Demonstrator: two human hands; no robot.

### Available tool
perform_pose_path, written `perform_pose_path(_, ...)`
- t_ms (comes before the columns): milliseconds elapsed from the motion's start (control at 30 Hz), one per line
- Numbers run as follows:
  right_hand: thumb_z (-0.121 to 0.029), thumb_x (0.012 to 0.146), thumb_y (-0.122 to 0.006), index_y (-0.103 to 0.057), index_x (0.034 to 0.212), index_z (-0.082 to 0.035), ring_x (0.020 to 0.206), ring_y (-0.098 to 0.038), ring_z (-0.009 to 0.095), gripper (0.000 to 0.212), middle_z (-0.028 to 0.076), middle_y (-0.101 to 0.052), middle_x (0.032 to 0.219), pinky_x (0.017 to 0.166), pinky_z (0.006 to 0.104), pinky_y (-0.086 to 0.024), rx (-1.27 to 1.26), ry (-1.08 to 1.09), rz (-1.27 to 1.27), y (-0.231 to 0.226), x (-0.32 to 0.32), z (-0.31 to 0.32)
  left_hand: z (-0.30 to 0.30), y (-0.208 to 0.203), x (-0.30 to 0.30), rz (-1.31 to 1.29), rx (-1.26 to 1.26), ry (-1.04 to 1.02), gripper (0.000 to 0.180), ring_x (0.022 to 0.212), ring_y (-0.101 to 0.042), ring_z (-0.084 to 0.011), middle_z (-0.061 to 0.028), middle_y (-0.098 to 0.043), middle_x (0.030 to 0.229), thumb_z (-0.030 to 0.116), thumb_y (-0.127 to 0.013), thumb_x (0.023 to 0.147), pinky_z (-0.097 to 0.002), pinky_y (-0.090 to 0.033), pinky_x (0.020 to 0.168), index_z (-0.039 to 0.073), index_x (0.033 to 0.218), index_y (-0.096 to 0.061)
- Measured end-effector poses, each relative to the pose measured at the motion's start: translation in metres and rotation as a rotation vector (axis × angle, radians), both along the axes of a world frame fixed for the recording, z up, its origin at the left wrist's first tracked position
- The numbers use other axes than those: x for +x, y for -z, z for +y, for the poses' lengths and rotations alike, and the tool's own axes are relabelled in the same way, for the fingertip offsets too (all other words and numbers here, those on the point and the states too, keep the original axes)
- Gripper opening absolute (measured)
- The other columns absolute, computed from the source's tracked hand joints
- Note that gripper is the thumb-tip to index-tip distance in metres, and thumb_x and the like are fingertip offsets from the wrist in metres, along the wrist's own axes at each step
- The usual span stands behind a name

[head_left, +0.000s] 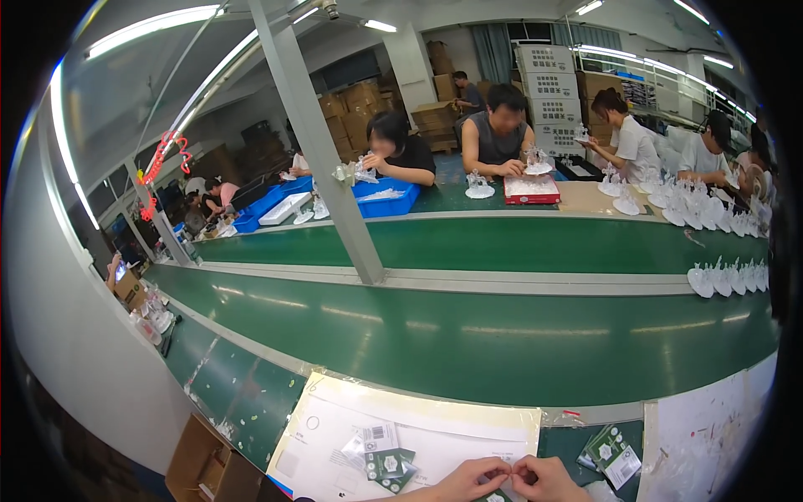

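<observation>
Your left hand (474, 479) and right hand (542, 481) meet, fingertips seemingly pinched on the mostly hidden green packet (495, 497) over the white sheet's (335, 418) near right part, probably to steady it, with the left pile (386, 463) and right pile (615, 458) of packets likely set for easy reach.

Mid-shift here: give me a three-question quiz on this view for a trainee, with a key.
1. True or false: the left hand and right hand are spread wide apart.
2. Where is the open carton in relation to the white board?
A) to its left
B) to its right
C) on top of it
3. Fill in: the packets on the board are white and ____.

Key:
1. False; their fingertips are close together.
2. A
3. green
</observation>
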State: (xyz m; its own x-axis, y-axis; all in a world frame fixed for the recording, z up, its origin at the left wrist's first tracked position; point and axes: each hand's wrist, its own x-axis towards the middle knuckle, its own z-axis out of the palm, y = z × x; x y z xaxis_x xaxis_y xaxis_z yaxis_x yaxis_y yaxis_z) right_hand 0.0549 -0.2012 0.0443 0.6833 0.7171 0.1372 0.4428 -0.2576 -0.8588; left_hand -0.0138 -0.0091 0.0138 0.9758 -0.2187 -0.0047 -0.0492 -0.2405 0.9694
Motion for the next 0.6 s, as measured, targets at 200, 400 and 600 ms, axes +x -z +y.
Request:
perform_pose_path(200,-0.018,0.079,-0.069,-0.062,0.088,-0.007,0.055,-0.062,0.017,0.017,0.007,-0.061,0.063,0.053,0.0285,-0.049,-0.015,0.001,-0.026,0.008,0.011,-0.002,-0.003,0.004,0.014,-0.150,0.066,-0.002,0.014,0.073,-0.064,-0.0206,-0.0114,-0.065,0.084,0.011,-0.058,0.088,-0.0309,-0.051,0.065,0.003,0.098,-0.063)
perform_pose_path(400,-0.017,0.077,-0.071,-0.063,0.089,-0.008,0.052,-0.060,0.012,0.017,0.003,-0.061,0.063,0.050,0.0249,-0.048,-0.015,-0.080,-0.120,0.020,0.018,0.008,0.017,-0.006,0.007,-0.074,0.139,0.008,0.015,0.078,-0.065,-0.0200,-0.0119,-0.065,0.088,0.013,-0.061,0.088,-0.0284,-0.052,0.070,0.002,0.098,-0.061)
perform_pose_path(600,-0.023,0.079,-0.069,-0.062,0.089,-0.009,0.052,-0.058,0.016,0.018,0.003,-0.059,0.063,0.051,0.0285,-0.047,0.029,-0.071,0.025,0.030,0.007,0.002,0.007,-0.009,0.000,-0.083,0.076,0.008,0.017,0.075,-0.063,-0.0177,-0.0103,-0.065,0.086,0.012,-0.056,0.090,-0.0289,-0.050,0.068,0.002,0.102,-0.062)
